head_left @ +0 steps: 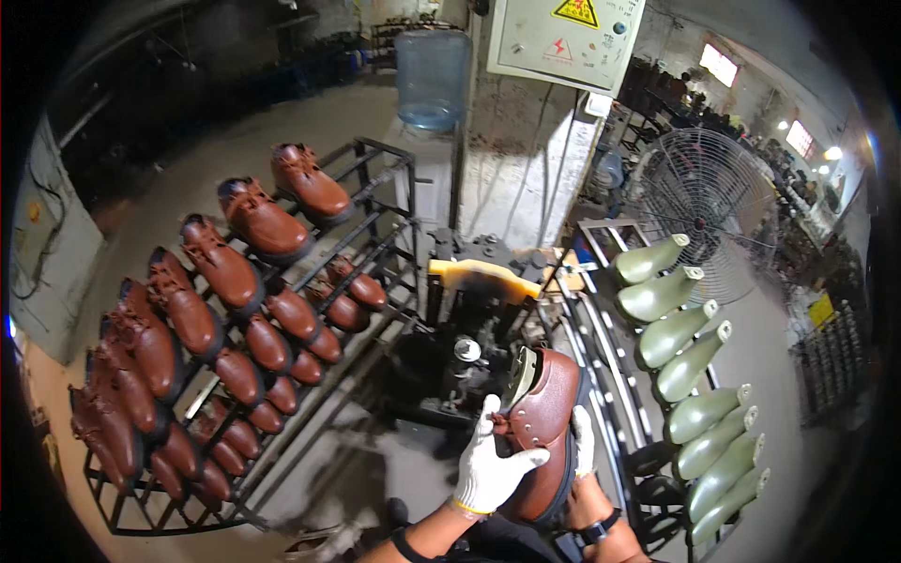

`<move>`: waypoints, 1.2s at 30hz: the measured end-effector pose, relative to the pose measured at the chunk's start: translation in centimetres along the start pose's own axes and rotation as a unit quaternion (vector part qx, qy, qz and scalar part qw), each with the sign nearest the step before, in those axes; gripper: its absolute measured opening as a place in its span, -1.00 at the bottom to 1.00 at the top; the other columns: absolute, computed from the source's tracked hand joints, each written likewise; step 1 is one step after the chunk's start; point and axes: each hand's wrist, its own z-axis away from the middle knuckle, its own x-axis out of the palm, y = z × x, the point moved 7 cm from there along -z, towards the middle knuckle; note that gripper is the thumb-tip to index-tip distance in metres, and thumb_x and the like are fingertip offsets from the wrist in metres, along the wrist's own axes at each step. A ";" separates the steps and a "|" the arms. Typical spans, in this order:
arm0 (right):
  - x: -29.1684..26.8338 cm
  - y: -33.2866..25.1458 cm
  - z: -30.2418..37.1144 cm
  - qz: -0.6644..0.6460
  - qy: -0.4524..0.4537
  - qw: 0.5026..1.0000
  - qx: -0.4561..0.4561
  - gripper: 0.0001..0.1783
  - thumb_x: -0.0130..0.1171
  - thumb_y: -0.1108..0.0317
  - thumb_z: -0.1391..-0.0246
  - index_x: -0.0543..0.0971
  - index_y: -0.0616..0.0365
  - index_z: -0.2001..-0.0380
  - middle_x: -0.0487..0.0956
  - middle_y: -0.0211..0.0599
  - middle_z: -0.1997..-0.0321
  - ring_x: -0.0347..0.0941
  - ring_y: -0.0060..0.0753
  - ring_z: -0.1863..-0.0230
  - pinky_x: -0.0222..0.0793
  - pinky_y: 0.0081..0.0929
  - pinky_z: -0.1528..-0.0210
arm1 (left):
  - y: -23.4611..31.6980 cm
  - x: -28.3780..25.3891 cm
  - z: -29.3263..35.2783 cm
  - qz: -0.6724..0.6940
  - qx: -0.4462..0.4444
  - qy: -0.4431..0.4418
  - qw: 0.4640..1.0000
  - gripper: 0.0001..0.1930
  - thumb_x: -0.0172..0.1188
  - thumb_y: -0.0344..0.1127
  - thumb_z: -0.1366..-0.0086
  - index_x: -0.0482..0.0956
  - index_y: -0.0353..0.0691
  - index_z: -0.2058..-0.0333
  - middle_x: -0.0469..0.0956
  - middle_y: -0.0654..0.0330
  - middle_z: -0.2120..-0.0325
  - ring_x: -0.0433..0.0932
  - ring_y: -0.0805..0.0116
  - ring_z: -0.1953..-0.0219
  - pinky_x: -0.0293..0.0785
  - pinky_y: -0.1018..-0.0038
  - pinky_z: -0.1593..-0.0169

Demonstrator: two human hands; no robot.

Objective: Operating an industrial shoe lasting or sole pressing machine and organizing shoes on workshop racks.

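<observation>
A brown leather shoe (544, 409) with a dark sole is held up in front of me, heel end away and toe toward me. Part of a pale green shoe last (526, 373) shows in its opening. My left hand (497, 467), in a white knit glove, grips the shoe's left side by the laces, its thumb lying across the upper. On the sole side, my right hand (584, 443), also gloved, closes around the shoe; some of its fingers are hidden. Just beyond the shoe stands a dark machine (460, 347) with a yellow bar (483, 278) across its top.
To the left, a black metal rack (413, 202) carries rows of brown shoes (225, 267). Several green shoe lasts (694, 361) line a rack on the right, with a large caged fan (699, 216) behind. An electrical box (563, 42) hangs on the pillar, beside a blue water bottle (432, 80).
</observation>
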 end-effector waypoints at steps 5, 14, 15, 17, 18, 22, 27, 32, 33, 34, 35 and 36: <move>10.6 -2.3 5.0 0.485 0.073 0.871 -0.033 -0.46 -0.17 0.27 -0.60 0.21 0.09 -0.54 0.34 -0.31 -0.56 0.32 -0.33 -0.47 0.23 -0.29 -0.53 | 2.9 -0.6 1.9 0.273 0.005 0.000 0.962 -0.11 0.60 -0.54 -0.12 0.29 -0.53 -0.38 0.56 -0.13 -0.19 0.62 0.27 -0.17 0.64 0.33 -0.16; 9.3 0.9 5.0 0.005 0.222 0.975 0.015 -0.37 -0.06 0.05 -0.52 0.30 0.17 -0.48 0.42 -0.12 -0.49 0.41 -0.08 -0.41 0.32 -0.18 -0.49 | 3.5 -7.3 1.7 0.002 0.032 0.048 0.998 -0.49 0.58 -0.57 -0.10 0.65 -0.35 -0.06 0.67 0.12 0.06 0.66 0.36 0.11 0.65 0.43 0.03; 9.1 0.9 4.8 -0.009 0.215 0.976 0.009 -0.37 -0.05 0.05 -0.51 0.30 0.18 -0.47 0.43 -0.11 -0.48 0.43 -0.07 -0.40 0.33 -0.17 -0.49 | 4.9 -7.6 1.0 0.004 0.029 0.044 0.999 -0.49 0.58 -0.57 -0.10 0.65 -0.35 -0.06 0.67 0.12 0.06 0.66 0.36 0.11 0.65 0.43 0.03; 8.4 0.8 4.5 -0.038 0.203 0.978 -0.007 -0.36 -0.04 0.04 -0.50 0.32 0.19 -0.46 0.45 -0.08 -0.46 0.45 -0.05 -0.38 0.34 -0.15 -0.48 | 10.9 -7.0 0.2 -0.208 0.293 0.032 0.933 -0.47 0.62 -0.49 -0.06 0.67 -0.33 -0.04 0.63 0.05 0.03 0.64 0.15 0.03 0.64 0.32 0.01; 8.3 0.9 4.2 -0.051 0.195 0.979 -0.014 -0.36 -0.04 0.04 -0.49 0.32 0.20 -0.45 0.46 -0.07 -0.45 0.46 -0.04 -0.36 0.35 -0.14 -0.47 | 10.5 -6.8 -0.7 -0.222 0.290 0.002 0.931 -0.42 0.64 -0.39 -0.01 0.69 -0.25 -0.06 0.60 0.01 0.02 0.59 -0.03 -0.03 0.61 0.21 -0.02; 8.1 1.1 3.3 -0.104 0.162 0.980 -0.041 -0.34 -0.02 0.02 -0.47 0.35 0.24 -0.43 0.51 -0.02 -0.41 0.51 -0.01 -0.32 0.38 -0.10 -0.46 | 10.8 -6.4 -1.9 -0.237 0.274 -0.039 0.931 -0.53 0.58 -0.30 0.00 0.78 -0.15 0.04 0.59 0.02 0.07 0.55 -0.06 -0.03 0.53 0.06 -0.15; 3.2 1.2 4.0 -0.099 0.238 0.964 -0.057 -0.43 0.04 0.14 -0.41 0.45 0.34 -0.29 0.62 0.05 -0.25 0.61 0.02 -0.19 0.49 -0.06 -0.36 | 3.5 -5.7 -1.9 0.491 -0.206 -0.063 0.844 -0.71 0.26 -0.32 -0.36 0.62 -0.30 -0.01 0.67 -0.07 0.17 0.66 0.01 0.13 0.60 0.10 -0.04; 7.1 -0.2 4.7 0.066 0.325 0.940 -0.082 -0.50 0.09 0.17 -0.39 0.50 0.35 -0.21 0.66 0.01 -0.15 0.64 -0.06 -0.13 0.53 -0.10 -0.32 | 4.2 -13.7 -4.1 0.315 -0.039 0.093 0.944 -0.65 0.16 -0.18 -0.42 0.64 -0.43 0.13 0.71 -0.01 0.26 0.67 0.27 0.28 0.60 0.42 0.09; 6.9 0.0 4.8 0.062 0.330 0.938 -0.088 -0.51 0.10 0.18 -0.39 0.51 0.34 -0.19 0.67 0.00 -0.14 0.65 -0.07 -0.12 0.54 -0.11 -0.31 | 2.7 -15.3 -4.9 0.264 -0.006 0.148 0.953 -0.71 0.18 -0.25 -0.40 0.66 -0.42 0.16 0.72 0.04 0.28 0.66 0.31 0.28 0.59 0.46 0.09; 6.3 0.2 4.9 0.056 0.336 0.935 -0.097 -0.52 0.10 0.18 -0.39 0.52 0.34 -0.18 0.67 -0.01 -0.13 0.65 -0.08 -0.11 0.55 -0.12 -0.29 | 1.0 -16.6 -5.5 0.233 -0.033 0.217 0.947 -0.81 0.25 -0.40 -0.35 0.69 -0.42 0.16 0.71 0.12 0.33 0.64 0.35 0.30 0.58 0.48 0.07; 5.5 0.5 4.9 0.050 0.342 0.932 -0.105 -0.54 0.11 0.19 -0.39 0.52 0.33 -0.17 0.68 -0.03 -0.12 0.66 -0.09 -0.09 0.56 -0.13 -0.27 | 0.1 -17.4 -5.3 0.118 -0.074 0.214 0.967 -0.69 0.33 -0.54 -0.27 0.66 -0.40 0.00 0.69 0.13 0.22 0.64 0.36 0.17 0.60 0.41 0.04; 3.8 1.5 4.5 -0.081 0.290 0.951 -0.078 -0.56 0.10 0.21 -0.40 0.53 0.33 -0.16 0.68 -0.03 -0.11 0.66 -0.11 -0.09 0.58 -0.16 -0.26 | -0.2 -17.2 -4.6 0.078 -0.069 0.215 0.971 -0.57 0.38 -0.55 -0.22 0.61 -0.38 -0.09 0.67 0.13 0.14 0.62 0.34 0.09 0.59 0.40 -0.01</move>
